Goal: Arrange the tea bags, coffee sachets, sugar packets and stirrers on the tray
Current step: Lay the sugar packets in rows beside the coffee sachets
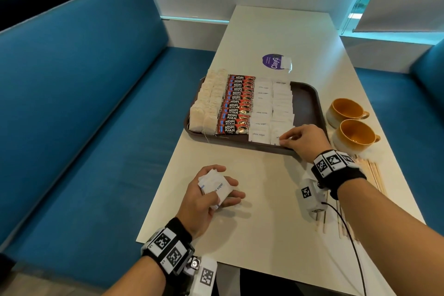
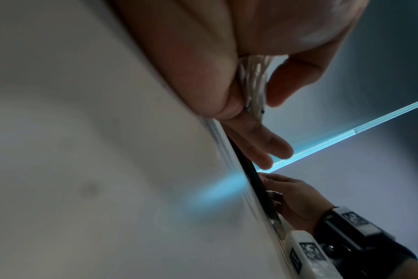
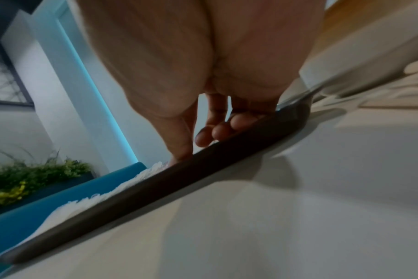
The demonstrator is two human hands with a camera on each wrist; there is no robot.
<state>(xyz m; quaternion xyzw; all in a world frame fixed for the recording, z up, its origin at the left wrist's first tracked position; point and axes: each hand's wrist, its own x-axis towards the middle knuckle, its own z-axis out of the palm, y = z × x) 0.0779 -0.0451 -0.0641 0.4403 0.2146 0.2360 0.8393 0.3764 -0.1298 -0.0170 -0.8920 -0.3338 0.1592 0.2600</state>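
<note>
A: How full is the tray (image 1: 310, 101) on the counter (image 1: 271, 38)?

B: Tea bags (image 1: 206, 103), coffee sachets (image 1: 236, 106) and two rows of sugar packets (image 1: 271, 108) are laid out.

A: What's left?

B: The stirrers (image 1: 373, 175) lie beside it. The left hand (image 1: 206, 197) holds a sugar stack; the right hand (image 1: 305, 139) pinches one packet at the near row's end.

Brown tray (image 1: 305, 101), rowed tea bags (image 1: 206, 103), coffee sachets (image 1: 236, 106), white sugar packets (image 1: 272, 108)
</note>
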